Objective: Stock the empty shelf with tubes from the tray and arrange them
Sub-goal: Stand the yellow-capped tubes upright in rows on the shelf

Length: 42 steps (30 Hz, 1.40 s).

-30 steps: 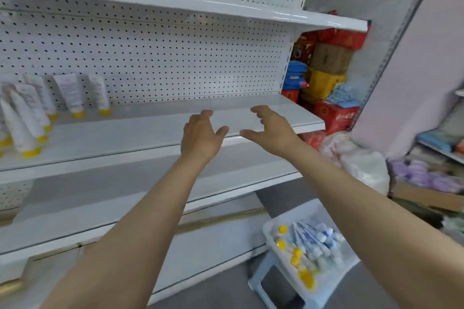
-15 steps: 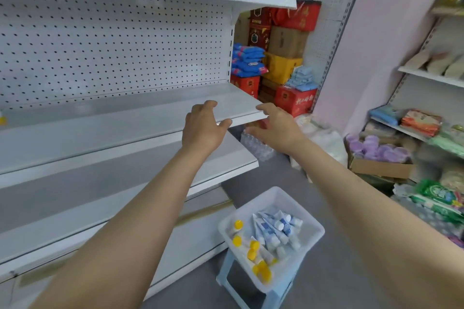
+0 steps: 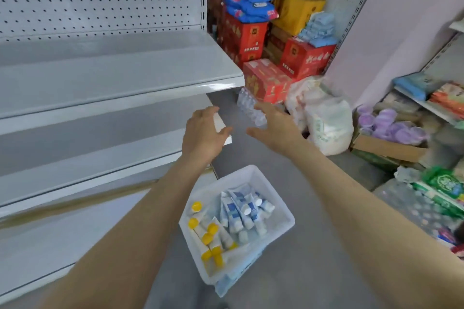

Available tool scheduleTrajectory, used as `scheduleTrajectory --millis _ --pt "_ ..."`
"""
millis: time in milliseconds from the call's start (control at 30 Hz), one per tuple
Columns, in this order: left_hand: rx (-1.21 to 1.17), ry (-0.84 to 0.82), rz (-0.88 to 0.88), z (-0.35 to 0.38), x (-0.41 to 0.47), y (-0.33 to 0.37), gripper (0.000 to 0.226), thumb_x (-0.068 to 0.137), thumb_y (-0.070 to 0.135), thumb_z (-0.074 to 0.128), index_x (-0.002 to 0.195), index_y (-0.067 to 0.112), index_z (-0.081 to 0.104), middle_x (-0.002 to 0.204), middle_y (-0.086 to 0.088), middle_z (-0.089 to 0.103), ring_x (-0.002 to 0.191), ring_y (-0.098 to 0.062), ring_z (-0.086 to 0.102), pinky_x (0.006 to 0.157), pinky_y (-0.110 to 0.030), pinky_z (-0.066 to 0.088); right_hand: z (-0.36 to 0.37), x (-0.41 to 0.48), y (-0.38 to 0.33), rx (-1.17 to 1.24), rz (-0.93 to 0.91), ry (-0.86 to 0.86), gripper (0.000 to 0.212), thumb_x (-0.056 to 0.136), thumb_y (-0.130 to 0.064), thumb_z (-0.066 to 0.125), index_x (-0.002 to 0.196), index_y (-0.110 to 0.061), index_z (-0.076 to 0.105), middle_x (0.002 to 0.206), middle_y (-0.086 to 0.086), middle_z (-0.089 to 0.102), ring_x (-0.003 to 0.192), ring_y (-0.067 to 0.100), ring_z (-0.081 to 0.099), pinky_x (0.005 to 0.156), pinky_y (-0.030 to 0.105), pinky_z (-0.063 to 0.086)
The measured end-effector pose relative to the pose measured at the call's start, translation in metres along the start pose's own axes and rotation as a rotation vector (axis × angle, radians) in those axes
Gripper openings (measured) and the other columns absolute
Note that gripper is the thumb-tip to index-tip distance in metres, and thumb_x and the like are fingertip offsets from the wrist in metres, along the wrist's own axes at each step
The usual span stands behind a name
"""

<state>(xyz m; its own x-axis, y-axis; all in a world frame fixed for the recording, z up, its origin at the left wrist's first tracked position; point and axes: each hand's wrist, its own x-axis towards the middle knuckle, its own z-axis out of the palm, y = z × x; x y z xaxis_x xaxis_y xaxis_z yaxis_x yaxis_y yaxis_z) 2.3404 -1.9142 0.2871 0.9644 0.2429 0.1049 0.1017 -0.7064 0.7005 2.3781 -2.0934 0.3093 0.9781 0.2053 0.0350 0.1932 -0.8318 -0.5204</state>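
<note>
Recorder: Both hands have come down off the edge of the shelf (image 3: 113,75) since half a second ago. View has swung right and down, so the tray sits nearer bottom centre.

Checker: Left hand?

Recorder: Left hand (image 3: 203,133) in the air before the corner of the lower shelf (image 3: 100,133). Fingers spread and relaxed, holding nothing.

Checker: Right?

Recorder: Right hand (image 3: 273,128) near it, not touching. Back of the hand up, fingers spread, also holding nothing. Pack of water bottles (image 3: 251,108) behind it.

Checker: Tubes?

Recorder: All lie in the white tray (image 3: 273,190), below the hands, on a light blue stool (image 3: 226,286). Yellow-capped tubes (image 3: 208,236) on its left side, blue-and-white tubes (image 3: 236,211) from centre to right.

Checker: Surroundings?

Recorder: Red boxes (image 3: 266,80) and a white bag (image 3: 324,120) on the floor, right of the shelf.
</note>
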Motion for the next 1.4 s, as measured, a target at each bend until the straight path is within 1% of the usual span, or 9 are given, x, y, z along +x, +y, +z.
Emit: scheduleTrajectory --millis 267,400,500,633,767,933,1133,1267,1400 --pt "0.043 -0.177 -0.195 0.093 0.012 -0.064 0.055 0.086 0.039 0.068 0.135 0.021 0.049 0.132 -0.012 0.052 0.122 -0.031 0.049 0.100 -0.038 0.040 0.087 0.028 0.076 0.033 0.132 -0.222 0.065 0.085 -0.038 0.071 0.141 -0.018 0.045 0.140 0.009 0.050 0.125 0.027 0.051 0.100 0.034 0.040" --pt "0.039 -0.296 -0.342 0.141 -0.004 -0.118 0.056 0.086 0.043 0.065 0.135 0.023 0.048 0.138 -0.007 0.049 0.128 -0.026 0.045 0.102 -0.037 0.036 0.151 0.022 0.115 0.042 0.238 -0.392 0.064 0.086 -0.042 0.070 0.140 -0.019 0.044 0.137 0.008 0.052 0.119 0.025 0.054 0.093 0.031 0.042" --pt "0.052 -0.379 -0.458 0.172 -0.020 -0.160 0.054 0.086 0.040 0.065 0.134 0.021 0.049 0.133 -0.010 0.052 0.123 -0.028 0.049 0.098 -0.036 0.039 0.202 0.012 0.141 0.056 0.323 -0.525 0.064 0.087 -0.046 0.068 0.139 -0.018 0.043 0.138 0.008 0.053 0.119 0.028 0.056 0.098 0.035 0.046" --pt "0.047 -0.487 -0.621 0.203 -0.044 -0.209 0.057 0.086 0.041 0.065 0.135 0.018 0.048 0.131 -0.014 0.053 0.119 -0.032 0.053 0.092 -0.035 0.042 0.266 -0.010 0.169 0.102 0.463 -0.682 0.062 0.087 -0.046 0.067 0.137 -0.017 0.046 0.136 0.005 0.055 0.124 0.025 0.052 0.095 0.029 0.037" --pt "0.118 -0.531 -0.688 0.223 -0.059 -0.249 0.060 0.085 0.040 0.067 0.137 0.016 0.047 0.129 -0.018 0.053 0.122 -0.036 0.048 0.099 -0.038 0.038 0.324 -0.031 0.191 0.142 0.604 -0.807 0.061 0.086 -0.051 0.067 0.134 -0.016 0.051 0.137 0.006 0.054 0.126 0.023 0.050 0.099 0.027 0.036" --pt "0.149 -0.586 -0.690 0.243 -0.053 -0.285 0.057 0.087 0.039 0.066 0.134 0.012 0.049 0.128 -0.017 0.054 0.123 -0.033 0.047 0.098 -0.037 0.036 0.372 -0.039 0.208 0.214 0.729 -0.928 0.066 0.090 -0.054 0.060 0.139 -0.012 0.049 0.143 0.008 0.050 0.129 0.026 0.049 0.104 0.033 0.038" --pt "0.299 -0.651 -0.709 0.268 -0.037 -0.303 0.059 0.092 0.047 0.057 0.129 0.004 0.044 0.123 -0.020 0.058 0.118 -0.039 0.052 0.092 -0.043 0.042 0.408 -0.050 0.224 0.343 0.867 -0.925 0.066 0.092 -0.054 0.057 0.141 -0.011 0.045 0.137 0.008 0.053 0.115 0.023 0.052 0.092 0.032 0.041" --pt "0.396 -0.680 -0.768 0.281 -0.027 -0.309 0.061 0.090 0.059 0.052 0.124 0.008 0.049 0.122 -0.017 0.059 0.116 -0.037 0.055 0.090 -0.041 0.044 0.421 -0.055 0.227 0.491 0.882 -0.894 0.067 0.092 -0.051 0.059 0.147 -0.020 0.038 0.142 0.005 0.050 0.126 0.024 0.049 0.106 0.042 0.041" --pt "0.462 -0.642 -0.745 0.289 -0.023 -0.313 0.064 0.084 0.062 0.058 0.119 0.008 0.052 0.119 -0.013 0.059 0.112 -0.034 0.058 0.081 -0.038 0.044 0.436 -0.051 0.232 0.343 0.916 -0.931 0.069 0.088 -0.061 0.055 0.142 -0.020 0.045 0.137 0.006 0.051 0.126 0.028 0.047 0.107 0.047 0.041"
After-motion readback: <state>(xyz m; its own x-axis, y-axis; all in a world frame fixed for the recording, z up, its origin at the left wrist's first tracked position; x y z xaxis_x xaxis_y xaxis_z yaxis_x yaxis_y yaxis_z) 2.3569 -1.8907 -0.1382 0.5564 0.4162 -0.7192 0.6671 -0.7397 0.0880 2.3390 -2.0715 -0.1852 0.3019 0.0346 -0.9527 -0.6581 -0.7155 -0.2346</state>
